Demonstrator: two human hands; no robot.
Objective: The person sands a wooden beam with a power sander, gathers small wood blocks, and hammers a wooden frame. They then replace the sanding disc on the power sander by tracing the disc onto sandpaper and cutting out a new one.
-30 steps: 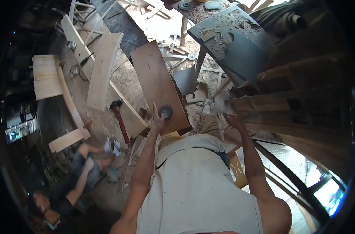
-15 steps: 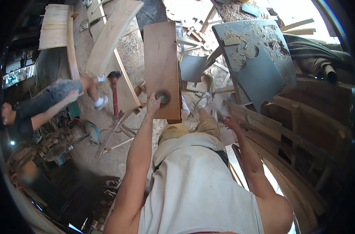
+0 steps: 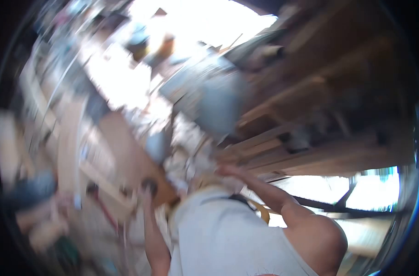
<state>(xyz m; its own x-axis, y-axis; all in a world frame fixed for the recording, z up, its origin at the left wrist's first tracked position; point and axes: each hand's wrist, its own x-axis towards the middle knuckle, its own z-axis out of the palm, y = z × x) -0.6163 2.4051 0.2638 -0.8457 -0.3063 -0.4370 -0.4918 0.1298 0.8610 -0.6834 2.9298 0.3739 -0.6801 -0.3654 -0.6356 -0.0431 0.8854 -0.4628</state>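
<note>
The whole view is smeared by motion. My left hand [image 3: 145, 197] is at the lower end of a long wooden board [image 3: 126, 145], its fingers on a round dark disc [image 3: 150, 185] that rests on the board's face. What kind of disc it is I cannot make out. My right hand [image 3: 227, 170] is off to the right of the board, in front of my body and close to some timber. Its fingers are too blurred to read, and I see no object in it.
To the left lie a pale plank [image 3: 70, 147] and a red-handled tool [image 3: 104, 209]. A blurred person [image 3: 34, 193] is at the far left. Ahead stands a grey-topped table [image 3: 205, 87]. Stacked timber [image 3: 283, 119] lines the right side.
My view has swung to the right, so the board, table and co-worker appear further left and tilted. My left hand stays at the disc; my right hand remains apart from the board.
</note>
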